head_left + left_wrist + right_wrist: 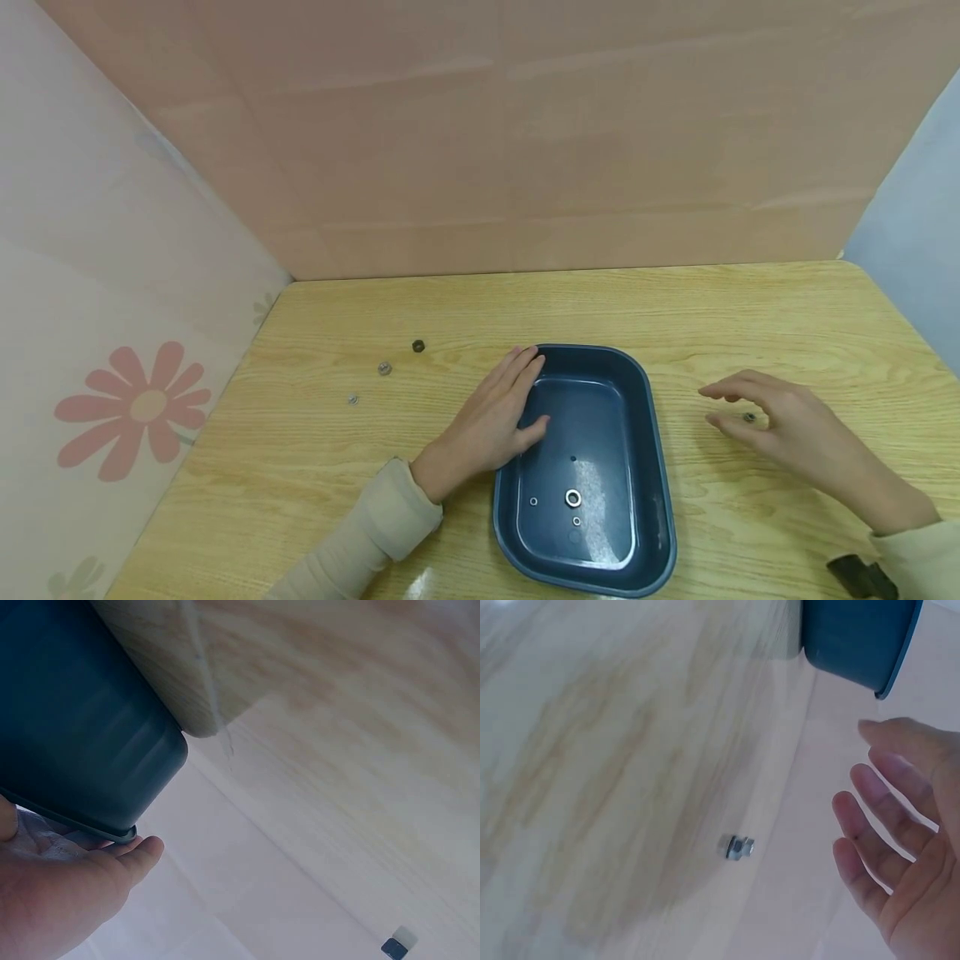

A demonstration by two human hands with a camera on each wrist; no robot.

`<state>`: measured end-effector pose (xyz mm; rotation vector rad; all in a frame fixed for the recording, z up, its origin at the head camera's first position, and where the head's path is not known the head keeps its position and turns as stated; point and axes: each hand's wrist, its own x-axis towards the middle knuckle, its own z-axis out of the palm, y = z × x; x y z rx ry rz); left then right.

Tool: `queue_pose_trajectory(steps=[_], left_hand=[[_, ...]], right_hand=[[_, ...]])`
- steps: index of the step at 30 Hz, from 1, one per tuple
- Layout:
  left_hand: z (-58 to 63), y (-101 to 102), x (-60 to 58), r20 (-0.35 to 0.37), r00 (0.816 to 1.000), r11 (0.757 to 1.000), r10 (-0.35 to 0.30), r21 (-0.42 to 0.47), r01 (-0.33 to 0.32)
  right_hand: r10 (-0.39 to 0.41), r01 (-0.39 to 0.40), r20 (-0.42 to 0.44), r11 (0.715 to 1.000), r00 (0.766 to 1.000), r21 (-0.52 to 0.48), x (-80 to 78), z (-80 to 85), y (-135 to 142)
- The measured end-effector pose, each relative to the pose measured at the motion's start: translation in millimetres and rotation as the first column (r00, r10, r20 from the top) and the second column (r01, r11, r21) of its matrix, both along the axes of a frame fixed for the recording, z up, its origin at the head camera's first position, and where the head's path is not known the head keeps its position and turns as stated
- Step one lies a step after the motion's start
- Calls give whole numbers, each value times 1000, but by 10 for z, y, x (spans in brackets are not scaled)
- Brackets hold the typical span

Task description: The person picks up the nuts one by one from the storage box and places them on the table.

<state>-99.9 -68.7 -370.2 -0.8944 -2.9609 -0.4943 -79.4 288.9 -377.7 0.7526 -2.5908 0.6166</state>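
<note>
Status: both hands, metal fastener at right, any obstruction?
Left hand touching dark blue rectangular plastic tray. Right hand empty, near small grey metal fastener on wooden tabletop. No visible obstruction.

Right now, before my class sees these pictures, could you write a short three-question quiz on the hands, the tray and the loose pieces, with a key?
1. Multiple choice. Which hand touches the tray? A) right only B) left only C) both
2. True or false: the right hand is gripping a metal piece.
3. Count: how many small pieces lie on the table to the left of the tray in the head view?

Key
1. B: the left hand rests on the tray's left rim.
2. False: its fingers are apart from the nearby metal piece.
3. Three: a dark nut, a silver nut and a smaller silver piece.
</note>
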Motion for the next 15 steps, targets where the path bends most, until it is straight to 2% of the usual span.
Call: queue_pose_trajectory(steps=[4,15], left_hand=[[0,2,1,6,1000,1000,1,-3,-1],[-6,1,-3,14,1000,1000,3,-4,-3]], right_hand=[[-1,2,22,1000,1000,-4,25,27,-60],[2,-2,3,1000,1000,-8,73,107,-209]])
